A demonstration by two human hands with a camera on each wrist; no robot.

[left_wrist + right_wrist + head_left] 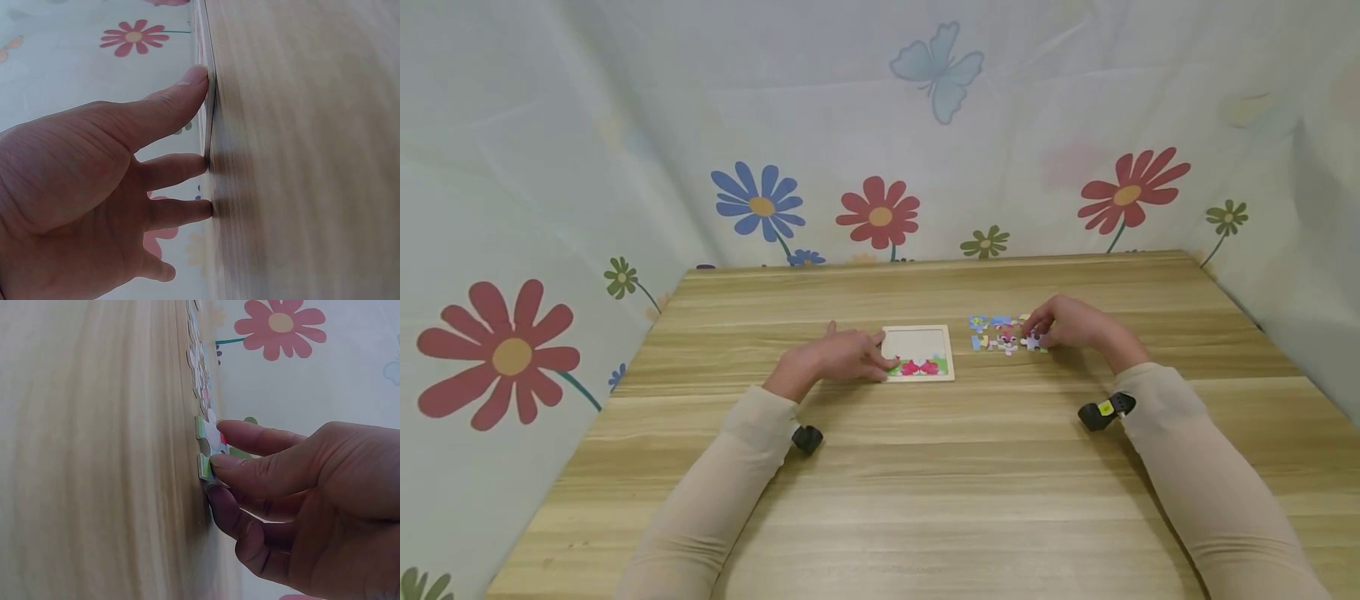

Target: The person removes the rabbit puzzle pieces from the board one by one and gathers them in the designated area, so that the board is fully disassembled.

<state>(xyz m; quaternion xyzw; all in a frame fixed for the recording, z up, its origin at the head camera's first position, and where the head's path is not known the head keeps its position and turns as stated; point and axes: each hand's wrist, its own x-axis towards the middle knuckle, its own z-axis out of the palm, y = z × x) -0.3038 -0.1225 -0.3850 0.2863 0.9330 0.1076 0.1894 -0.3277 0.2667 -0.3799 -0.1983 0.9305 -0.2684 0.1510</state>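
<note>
A small wooden puzzle tray (pixel 951 354) lies on the table, with green and pink-red puzzle pieces (pixel 919 367) fitted along its near side. At the tray's left edge is my left hand (pixel 848 354), its fingers extended and its thumb and fingertips touching the border. To the right of the tray, my right hand (pixel 1070 323) pinches a puzzle piece (pixel 209 434) between thumb and index finger; this piece shows green and white. Its other fingers curl beneath. More loose puzzle pieces (pixel 1002 330) lie just left of that hand, partly covered by its fingers.
The wood-grain table (pixel 925 483) runs back to a pale curtain (pixel 820 92) printed with flowers and a butterfly. Black wrist cameras sit on both cuffs, the left camera (pixel 807 439) and the right camera (pixel 1097 415) low over the tabletop.
</note>
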